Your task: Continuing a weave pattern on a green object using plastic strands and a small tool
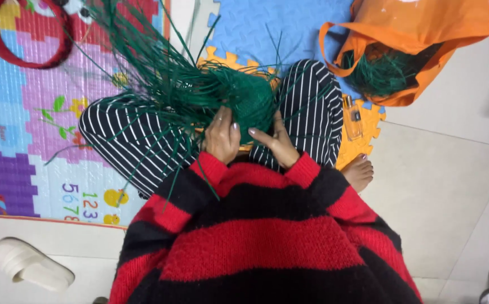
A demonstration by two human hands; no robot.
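I sit cross-legged in striped black-and-white trousers (126, 135) and a red-and-black sweater. A half-woven green piece (250, 101) rests in my lap, with many long loose green strands (148, 62) fanning up and to the left. My left hand (222, 135) grips the near left edge of the woven piece, fingers curled around strands. My right hand (278, 141) pinches the near right edge, thumb and fingers pressed on the weave.
An orange bag (419, 34) with more green strands inside lies at upper right. A small glass bottle (352, 117) lies on the orange foam tile. A colourful play mat (25, 141) lies left, a white slipper (27, 264) at bottom left, pale floor tiles right.
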